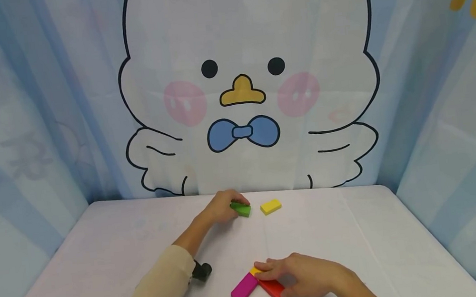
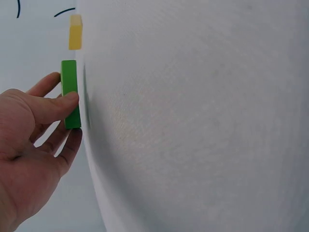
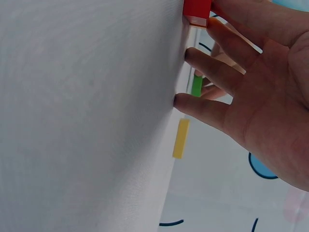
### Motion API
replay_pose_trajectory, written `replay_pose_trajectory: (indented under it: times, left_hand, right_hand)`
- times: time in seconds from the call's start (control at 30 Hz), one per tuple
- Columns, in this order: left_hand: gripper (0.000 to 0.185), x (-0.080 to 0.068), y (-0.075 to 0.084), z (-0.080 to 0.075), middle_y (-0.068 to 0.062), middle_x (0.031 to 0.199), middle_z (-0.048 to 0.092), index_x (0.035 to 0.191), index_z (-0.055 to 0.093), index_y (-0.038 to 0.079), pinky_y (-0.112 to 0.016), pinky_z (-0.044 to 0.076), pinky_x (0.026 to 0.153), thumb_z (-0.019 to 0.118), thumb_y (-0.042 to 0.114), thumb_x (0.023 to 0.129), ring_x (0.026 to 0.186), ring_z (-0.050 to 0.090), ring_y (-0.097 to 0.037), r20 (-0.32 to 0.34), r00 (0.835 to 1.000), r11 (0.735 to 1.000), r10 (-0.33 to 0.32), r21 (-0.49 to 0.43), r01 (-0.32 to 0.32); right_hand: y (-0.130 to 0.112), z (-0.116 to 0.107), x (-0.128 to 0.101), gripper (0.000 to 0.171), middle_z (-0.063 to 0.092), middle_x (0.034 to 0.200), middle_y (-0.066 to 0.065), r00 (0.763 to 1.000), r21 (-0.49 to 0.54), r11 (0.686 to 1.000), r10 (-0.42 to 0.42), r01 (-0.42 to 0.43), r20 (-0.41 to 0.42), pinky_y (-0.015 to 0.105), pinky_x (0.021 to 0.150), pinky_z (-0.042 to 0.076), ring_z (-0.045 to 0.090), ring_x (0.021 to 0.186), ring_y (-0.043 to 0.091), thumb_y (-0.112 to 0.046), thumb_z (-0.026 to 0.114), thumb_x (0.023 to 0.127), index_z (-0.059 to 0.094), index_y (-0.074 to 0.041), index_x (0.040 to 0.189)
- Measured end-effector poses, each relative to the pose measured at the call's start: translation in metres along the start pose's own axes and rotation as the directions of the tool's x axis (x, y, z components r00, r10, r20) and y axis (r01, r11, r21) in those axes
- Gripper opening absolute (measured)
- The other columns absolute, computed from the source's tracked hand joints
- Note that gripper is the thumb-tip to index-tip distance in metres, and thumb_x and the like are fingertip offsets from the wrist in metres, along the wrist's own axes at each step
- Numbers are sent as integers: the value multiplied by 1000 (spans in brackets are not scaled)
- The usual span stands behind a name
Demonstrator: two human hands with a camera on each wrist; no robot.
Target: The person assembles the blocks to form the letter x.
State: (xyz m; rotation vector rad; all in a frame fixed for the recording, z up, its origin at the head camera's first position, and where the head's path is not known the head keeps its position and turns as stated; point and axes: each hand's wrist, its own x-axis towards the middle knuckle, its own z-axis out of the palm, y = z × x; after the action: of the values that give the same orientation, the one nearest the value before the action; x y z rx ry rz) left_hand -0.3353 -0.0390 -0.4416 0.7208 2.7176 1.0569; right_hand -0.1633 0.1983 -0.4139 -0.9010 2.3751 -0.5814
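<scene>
At the far side of the table, my left hand (image 1: 224,206) pinches a green block (image 1: 242,210). The left wrist view has the thumb across one face of that green block (image 2: 70,77) and fingers behind it. Nearer to me, my right hand (image 1: 306,276) holds a red block (image 1: 271,290) with the thumb by its near end. Its fingertips lie at an orange-yellow block (image 1: 255,270), mostly covered by them. A magenta block (image 1: 244,289) meets these two at an angle, forming a peak. In the right wrist view the red block (image 3: 197,8) shows beside the thumb and fingers.
A yellow block (image 1: 271,206) lies just right of the green one. The white-covered table (image 1: 358,232) ends at a hanging cloth (image 1: 257,166) printed with a cartoon bird; cloth walls flank both sides. A black device (image 1: 201,270) sits at the left sleeve.
</scene>
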Motion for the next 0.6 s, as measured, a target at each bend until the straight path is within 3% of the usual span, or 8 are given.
replay_pose_trajectory:
  times: [0.3,0.6]
  left_hand:
    - [41,-6,2,-3,-2,125,70,115,80,22,-48,48,113,72,-8,88,116,59,-22,19,1000,1000,9,18,-9]
    - [41,-15,-1,-5,1,119,71,113,80,21,-46,50,110,72,-9,87,114,61,-20,40,997,998,59,24,-60]
  right_hand:
    - [-1,-1,-1,57,45,160,-19,1000,-1,1000,15,-15,-5,51,117,44,43,152,18,-25,73,96,57,-39,149]
    - [-1,0,-1,56,45,160,-19,1000,-8,1000,2,-2,-10,52,117,44,44,151,19,-26,73,96,57,-39,149]
